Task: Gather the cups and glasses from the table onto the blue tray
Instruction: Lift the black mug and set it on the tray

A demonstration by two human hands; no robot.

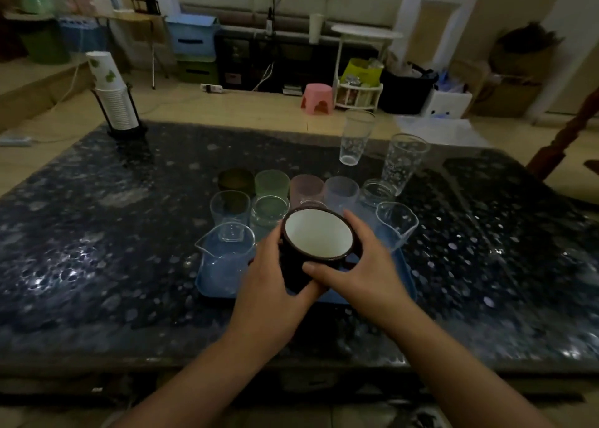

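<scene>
Both forearms enter from the lower edge and converge toward the centre, bare to the elbow region. The left hand (pixel 270 275) is turned palm inward, its fingers curled round the left side of a dark mug (pixel 316 243), fingertips hidden behind the mug wall. The right hand (pixel 363 265) lies opposite, palm facing the left hand, its fingers wrapped over the right side of the rim. The right thumb (pixel 319 270) stretches across the near side of the mug and touches the left hand near its thumb base. Both wrists are roughly straight, the right forearm slightly higher than the left.
</scene>
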